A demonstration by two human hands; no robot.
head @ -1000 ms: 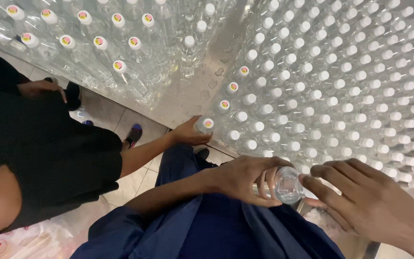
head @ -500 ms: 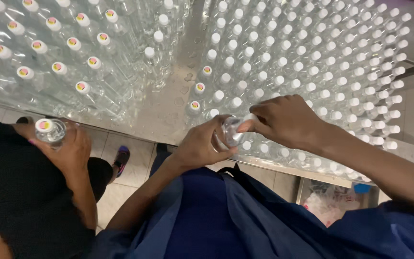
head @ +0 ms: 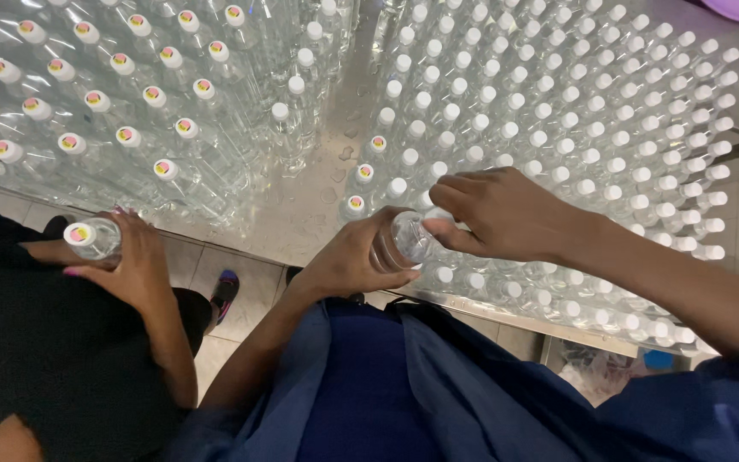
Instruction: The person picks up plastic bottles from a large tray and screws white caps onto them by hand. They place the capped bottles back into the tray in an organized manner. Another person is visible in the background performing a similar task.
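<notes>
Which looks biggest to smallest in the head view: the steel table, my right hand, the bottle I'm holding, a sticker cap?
1. steel table
2. right hand
3. held bottle, largely hidden by both hands, so unsure
4. sticker cap

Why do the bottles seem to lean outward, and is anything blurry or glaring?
Head view: the wide lens fans the rows of bottles outward toward the edges; the wet metal table glints under even overhead light; the left hand and right hand on the clear bottle look sharp.

left hand [head: 348, 261] curled, right hand [head: 498, 214] apparently pinching
</notes>
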